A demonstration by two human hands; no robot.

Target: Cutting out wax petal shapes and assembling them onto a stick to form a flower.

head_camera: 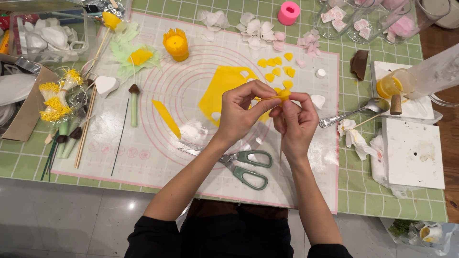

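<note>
Yellow petal [283,95] pinched between left hand [239,114] and right hand [295,122] fingertips (above scissors [241,165]), both clamped on it.

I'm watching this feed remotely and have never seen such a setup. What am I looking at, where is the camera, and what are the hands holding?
One camera, worn on the person's head, looks down at their two bare hands. The left hand and right hand together pinch a small yellow clay petal. Below lies a white silicone mat with pink rings on a green checked cloth. On the mat: green-handled scissors, a flat yellow clay sheet, small yellow cut-out petals and a yellow fringed cup shape.
</note>
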